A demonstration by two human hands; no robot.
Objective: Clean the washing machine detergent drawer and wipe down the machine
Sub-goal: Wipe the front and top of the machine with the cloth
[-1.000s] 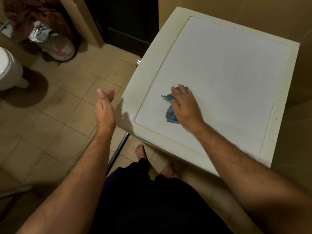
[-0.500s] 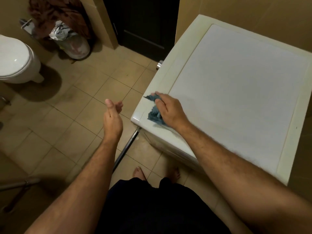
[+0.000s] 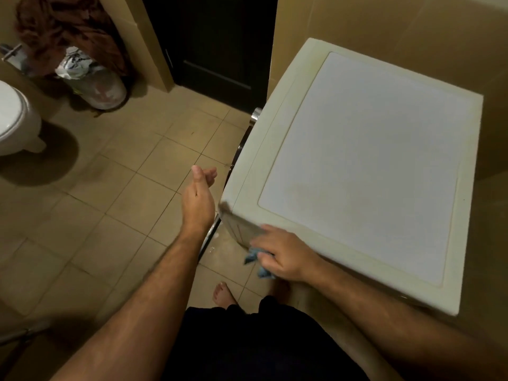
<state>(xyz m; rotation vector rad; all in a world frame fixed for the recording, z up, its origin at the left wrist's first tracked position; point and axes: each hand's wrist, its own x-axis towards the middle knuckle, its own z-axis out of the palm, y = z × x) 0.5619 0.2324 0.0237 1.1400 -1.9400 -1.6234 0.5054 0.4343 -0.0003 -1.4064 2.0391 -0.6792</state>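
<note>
The cream washing machine (image 3: 365,166) fills the right half of the head view, seen from above with its white top panel. My right hand (image 3: 286,254) grips a blue cloth (image 3: 254,257) against the machine's near side wall, just below the top edge by the near left corner. Only bits of the cloth show under the fingers. My left hand (image 3: 199,199) hovers in the air left of that corner, fingers relaxed and holding nothing. The detergent drawer is hidden from this angle.
A white toilet (image 3: 13,119) stands at the far left. A bin with a white bag (image 3: 90,81) and a brown cloth above it sit at the back left. A dark door (image 3: 214,42) is behind the machine. My bare feet (image 3: 224,294) stand on beige floor tiles.
My right hand slid the cloth from the top panel to the left corner, then down over the edge onto the near side wall. The left hand stayed hovering.
</note>
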